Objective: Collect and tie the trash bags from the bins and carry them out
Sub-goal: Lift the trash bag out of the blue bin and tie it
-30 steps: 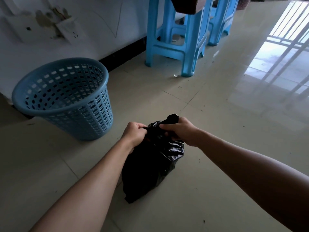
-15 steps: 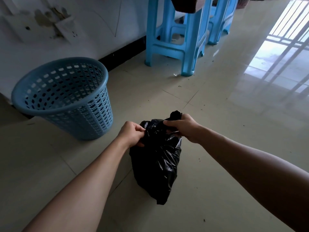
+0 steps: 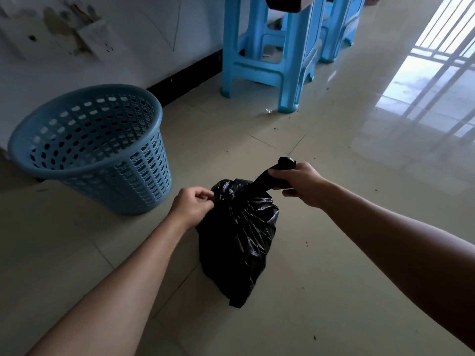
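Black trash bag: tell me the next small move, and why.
Probably pull the hands apart to tighten the tie. The right hand grips a twisted tail of the black trash bag, the left hand pinches its gathered neck, and the bag is out of the blue bin.

Floor (image 3: 334, 291): glossy beige tiles, window bars mirrored at the far right.
Waste basket (image 3: 102, 155): blue, perforated, upright beside the wall.
Stools (image 3: 293, 60): light-blue plastic, standing further back.
Trash bag (image 3: 239, 240): black, its lower tip at the tiles.
Scrap (image 3: 269, 111): pale, beside a stool leg.
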Action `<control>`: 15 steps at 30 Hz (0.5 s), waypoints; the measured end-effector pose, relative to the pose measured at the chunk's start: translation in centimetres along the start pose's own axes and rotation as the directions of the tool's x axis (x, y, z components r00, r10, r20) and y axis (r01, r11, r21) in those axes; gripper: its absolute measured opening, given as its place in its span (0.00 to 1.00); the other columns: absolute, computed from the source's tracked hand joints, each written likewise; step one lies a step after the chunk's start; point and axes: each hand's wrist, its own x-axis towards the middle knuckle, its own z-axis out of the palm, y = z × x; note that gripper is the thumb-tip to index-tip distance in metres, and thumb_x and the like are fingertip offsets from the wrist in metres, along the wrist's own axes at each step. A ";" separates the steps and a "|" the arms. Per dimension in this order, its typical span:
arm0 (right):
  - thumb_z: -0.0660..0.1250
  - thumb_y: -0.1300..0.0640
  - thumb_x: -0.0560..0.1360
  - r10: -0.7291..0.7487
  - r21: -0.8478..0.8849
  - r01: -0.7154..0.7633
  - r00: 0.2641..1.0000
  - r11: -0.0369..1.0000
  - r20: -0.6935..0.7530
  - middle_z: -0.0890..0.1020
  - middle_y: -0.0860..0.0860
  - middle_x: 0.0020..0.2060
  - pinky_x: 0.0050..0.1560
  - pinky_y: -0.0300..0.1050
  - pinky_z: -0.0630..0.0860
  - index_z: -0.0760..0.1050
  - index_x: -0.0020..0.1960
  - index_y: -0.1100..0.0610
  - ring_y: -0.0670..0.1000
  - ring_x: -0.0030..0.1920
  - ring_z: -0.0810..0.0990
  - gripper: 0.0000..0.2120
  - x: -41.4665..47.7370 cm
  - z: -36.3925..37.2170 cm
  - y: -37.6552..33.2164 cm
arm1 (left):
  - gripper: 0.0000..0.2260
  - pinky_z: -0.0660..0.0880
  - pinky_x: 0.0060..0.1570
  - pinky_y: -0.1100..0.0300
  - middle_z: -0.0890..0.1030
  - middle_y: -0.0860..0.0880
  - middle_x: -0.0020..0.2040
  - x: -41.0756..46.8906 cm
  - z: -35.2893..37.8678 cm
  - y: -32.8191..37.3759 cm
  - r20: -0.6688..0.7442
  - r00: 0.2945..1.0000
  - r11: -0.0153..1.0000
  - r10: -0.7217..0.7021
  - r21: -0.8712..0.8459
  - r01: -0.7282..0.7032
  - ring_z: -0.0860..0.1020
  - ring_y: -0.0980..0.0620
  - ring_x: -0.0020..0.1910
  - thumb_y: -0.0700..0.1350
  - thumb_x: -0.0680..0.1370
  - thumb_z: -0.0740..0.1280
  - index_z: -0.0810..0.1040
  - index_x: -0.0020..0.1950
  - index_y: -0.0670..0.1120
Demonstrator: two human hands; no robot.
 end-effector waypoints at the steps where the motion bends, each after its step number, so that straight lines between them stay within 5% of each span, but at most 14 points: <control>1: 0.72 0.58 0.74 0.002 0.027 -0.002 1.000 1.000 0.019 0.85 0.53 0.40 0.32 0.38 0.74 0.79 0.49 0.59 0.48 0.36 0.83 0.07 0.0 0.1 -0.2 | 0.15 0.77 0.56 0.53 0.82 0.47 0.49 -0.1 0.2 0.7 0.030 0.999 0.999 0.035 -0.030 -0.034 0.80 0.48 0.49 0.47 0.66 0.70 0.82 0.53 0.49; 3: 0.72 0.58 0.74 0.006 0.104 -0.009 1.000 0.995 0.029 0.84 0.54 0.41 0.31 0.38 0.73 0.79 0.47 0.60 0.49 0.37 0.82 0.05 0.2 0.3 -0.5 | 0.20 0.77 0.54 0.53 0.81 0.48 0.48 0.3 1.2 1.9 0.144 0.987 0.997 0.065 -0.048 -0.059 0.80 0.49 0.47 0.52 0.65 0.70 0.80 0.57 0.51; 6: 0.73 0.58 0.74 0.019 0.166 -0.023 1.000 0.986 0.022 0.84 0.55 0.41 0.31 0.39 0.72 0.79 0.46 0.60 0.50 0.37 0.81 0.05 0.4 0.7 -0.5 | 0.15 0.77 0.50 0.55 0.81 0.48 0.45 0.5 2.9 2.6 0.284 0.956 0.992 0.071 0.077 -0.097 0.80 0.49 0.43 0.48 0.70 0.75 0.81 0.55 0.50; 11: 0.72 0.57 0.74 0.119 0.117 -0.118 0.993 0.986 0.000 0.84 0.55 0.41 0.31 0.38 0.74 0.80 0.48 0.60 0.49 0.37 0.82 0.07 -1.4 0.7 0.4 | 0.08 0.71 0.39 0.60 0.77 0.52 0.39 -0.1 3.3 2.8 0.310 0.951 0.961 0.020 0.256 -0.104 0.75 0.53 0.37 0.46 0.71 0.73 0.80 0.49 0.51; 15: 0.72 0.55 0.75 0.230 0.064 -0.228 0.973 0.971 -0.020 0.84 0.58 0.41 0.28 0.37 0.71 0.81 0.49 0.62 0.50 0.36 0.80 0.10 -6.5 0.0 -0.4 | 0.10 0.73 0.46 0.60 0.78 0.50 0.45 -3.4 1.5 5.3 0.323 0.944 0.900 -0.066 0.427 -0.083 0.78 0.49 0.45 0.46 0.71 0.71 0.80 0.51 0.51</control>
